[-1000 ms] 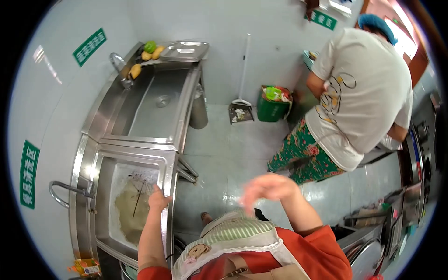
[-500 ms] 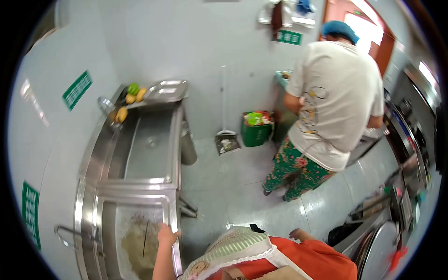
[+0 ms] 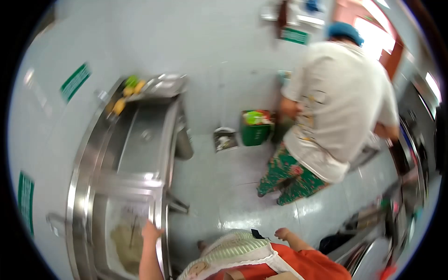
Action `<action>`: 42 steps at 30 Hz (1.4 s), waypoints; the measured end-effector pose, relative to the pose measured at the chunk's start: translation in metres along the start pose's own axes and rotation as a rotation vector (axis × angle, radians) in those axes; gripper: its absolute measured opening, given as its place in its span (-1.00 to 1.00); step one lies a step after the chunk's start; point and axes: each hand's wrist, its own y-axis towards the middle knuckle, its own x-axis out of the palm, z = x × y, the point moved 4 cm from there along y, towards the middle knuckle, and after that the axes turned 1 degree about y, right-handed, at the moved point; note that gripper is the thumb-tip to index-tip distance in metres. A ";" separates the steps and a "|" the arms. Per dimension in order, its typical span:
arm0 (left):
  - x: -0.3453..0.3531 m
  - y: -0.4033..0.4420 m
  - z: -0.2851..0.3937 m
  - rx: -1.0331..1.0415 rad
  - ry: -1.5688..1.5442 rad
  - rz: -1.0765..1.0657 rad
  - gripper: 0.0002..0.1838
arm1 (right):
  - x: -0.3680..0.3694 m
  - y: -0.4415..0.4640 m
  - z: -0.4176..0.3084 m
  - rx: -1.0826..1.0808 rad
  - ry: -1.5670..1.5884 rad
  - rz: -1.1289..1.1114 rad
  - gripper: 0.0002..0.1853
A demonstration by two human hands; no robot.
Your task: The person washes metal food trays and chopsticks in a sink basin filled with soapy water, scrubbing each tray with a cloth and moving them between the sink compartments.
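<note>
My left hand (image 3: 150, 231) is over the right rim of the near sink basin (image 3: 161, 205), one finger stretched to the side. It looks open and holds nothing; I cannot tell whether it touches the rim. Cloudy, tan-coloured water or residue (image 3: 123, 240) lies in that basin, with a thin dark stick-like thing (image 3: 133, 231) in it. My right hand (image 3: 282, 233) hangs in front of my body on the right, empty, with fingers loosely bent and slightly blurred. An apron (image 3: 233, 254) covers my front.
A co-worker (image 3: 338, 107) stands ahead on the right, facing away. Beyond the far basin (image 3: 144, 140) are yellow and green produce (image 3: 128, 91) and metal trays (image 3: 163, 86). A green bin (image 3: 255, 133) and dustpan (image 3: 225, 140) stand on the floor. Metal racks (image 3: 373, 224) line the right.
The view has shifted a little. My left hand has stayed by the basin rim. My right hand has come further forward and left. The co-worker's right arm has moved outward.
</note>
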 end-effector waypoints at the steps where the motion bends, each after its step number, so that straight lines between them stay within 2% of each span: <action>1: 0.009 -0.036 -0.018 -0.095 -0.101 0.000 -0.10 | -0.007 0.006 -0.001 -0.041 -0.169 -0.105 -0.54; 3: -0.032 -0.020 0.012 -0.044 -0.088 0.134 -0.20 | -0.023 0.026 -0.026 -0.062 0.511 0.192 -0.61; 4: 0.002 -0.036 -0.026 -0.098 -0.139 0.127 -0.15 | -0.033 0.021 -0.055 -0.076 0.529 0.177 -0.66; 6: -0.026 -0.020 0.003 -0.039 -0.164 0.097 0.08 | -0.078 0.025 -0.119 -0.135 0.686 0.220 -0.75; 7: -0.005 -0.029 -0.028 -0.046 -0.178 0.139 0.04 | -0.092 0.022 -0.175 -0.190 0.578 0.213 -0.76; 8: -0.002 -0.031 -0.029 -0.012 -0.170 0.181 0.05 | -0.094 0.025 -0.208 -0.317 0.554 0.240 -0.77; 9: -0.012 -0.029 -0.013 -0.034 -0.171 0.079 0.06 | -0.112 0.032 -0.237 -0.444 0.529 0.263 -0.78; 10: -0.009 -0.026 -0.022 -0.061 -0.181 0.090 0.08 | -0.142 0.042 -0.301 -0.567 0.397 0.224 -0.77; 12: -0.027 -0.020 -0.030 -0.071 -0.220 -0.041 0.12 | -0.155 -0.012 -0.429 -0.784 0.340 0.217 -0.74; 13: -0.021 -0.016 -0.047 -0.052 -0.219 -0.033 0.12 | -0.147 -0.052 -0.506 -0.910 0.358 0.173 -0.73; 15: -0.002 0.003 -0.059 0.022 -0.234 0.012 0.10 | -0.136 -0.084 -0.611 -0.971 0.203 0.063 -0.68; 18: -0.019 -0.007 -0.071 0.041 -0.305 -0.045 0.07 | -0.097 -0.091 -0.712 -1.037 0.142 -0.071 -0.69; 19: -0.026 -0.014 -0.079 0.043 -0.413 -0.080 -0.14 | -0.080 -0.096 -0.739 -1.115 0.025 -0.105 -0.69; 20: -0.013 -0.016 -0.089 0.012 -0.437 -0.094 -0.14 | -0.061 -0.098 -0.756 -1.200 -0.072 -0.138 -0.70; 22: 0.017 -0.021 -0.112 -0.006 -0.763 -0.016 -0.40 | -0.027 -0.096 -0.780 -1.155 -0.185 -0.284 -0.68; 23: 0.024 -0.026 -0.129 -0.114 -0.951 0.120 -0.59 | -0.015 -0.093 -0.788 -1.112 -0.271 -0.380 -0.67; 24: 0.038 -0.026 -0.148 -0.237 -0.946 0.034 -0.57 | -0.001 -0.079 -0.799 -1.104 -0.283 -0.406 -0.67; 26: 0.078 -0.036 -0.200 -0.512 -0.888 0.054 -0.60 | 0.041 -0.037 -0.809 -1.056 -0.686 -0.480 -0.64; 28: 0.120 -0.055 -0.239 -0.802 -0.867 0.064 -0.60 | 0.082 -0.022 -0.824 -1.114 -0.828 -0.561 -0.59; 29: 0.146 -0.061 -0.254 -0.919 -0.863 0.110 -0.59 | 0.103 -0.015 -0.830 -1.176 -0.955 -0.611 -0.53; 30: 0.155 -0.066 -0.258 -0.942 -0.857 0.099 -0.59 | 0.120 -0.004 -0.831 -1.179 -0.954 -0.637 -0.53; 32: 0.174 -0.079 -0.271 -1.106 -1.066 0.183 -0.55 | 0.159 0.024 -0.829 -1.291 -1.089 -0.598 -0.42; 34: 0.196 -0.076 -0.279 -1.170 -1.141 0.150 -0.52 | 0.183 0.045 -0.835 -1.276 -1.153 -0.602 -0.36; 36: 0.220 -0.069 -0.276 -1.215 -1.238 0.102 -0.49 | 0.175 0.065 -0.844 -1.094 -1.172 -0.245 -0.41; 38: 0.225 -0.058 -0.278 -1.167 -1.190 0.084 -0.47 | 0.156 0.081 -0.848 -1.151 -1.122 -0.164 -0.46; 42: 0.225 -0.050 -0.295 -1.183 -1.195 0.041 -0.52 | 0.122 0.087 -0.856 -1.125 -1.284 -0.157 -0.50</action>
